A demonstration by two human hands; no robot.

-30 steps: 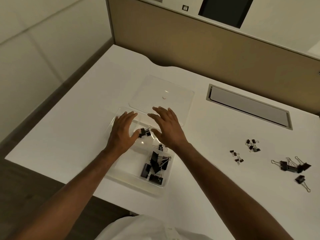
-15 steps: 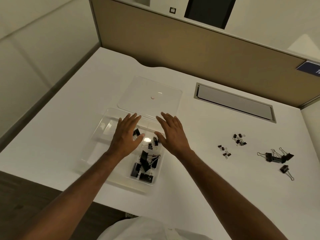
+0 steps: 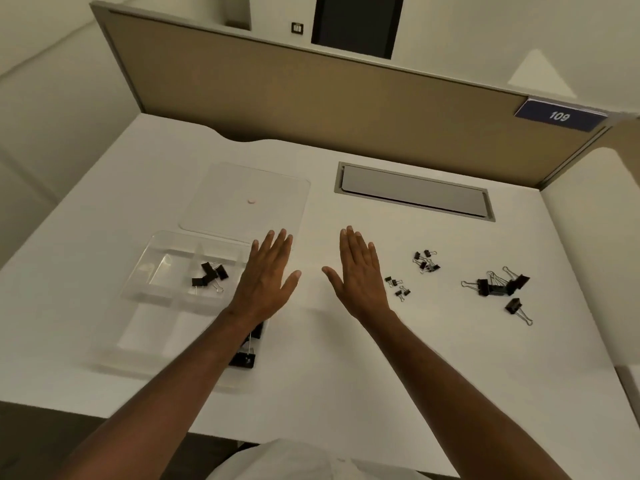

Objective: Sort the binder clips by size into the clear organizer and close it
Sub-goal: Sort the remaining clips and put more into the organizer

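Observation:
The clear organizer (image 3: 145, 278) lies open on the left of the white desk, its clear lid (image 3: 242, 199) flat behind it. A few medium black clips (image 3: 209, 274) sit in a back compartment; large clips (image 3: 244, 358) show in a front one, partly hidden by my left forearm. My left hand (image 3: 266, 282) hovers flat over the organizer's right edge, fingers straight, holding nothing. My right hand (image 3: 356, 275) is flat and empty over bare desk. To its right lie small clips (image 3: 398, 287), a second small cluster (image 3: 426, 262) and large clips (image 3: 498, 285).
A grey cable hatch (image 3: 414, 190) is set into the desk behind my right hand. A tan partition (image 3: 311, 98) walls the back edge, with a blue sign reading 109 (image 3: 559, 116) at its right end. The desk's front edge runs just under my forearms.
Both hands have lifted off the organizer and shifted right, fingers now straight. The clips once between them lie in the back compartment. The view has swung right.

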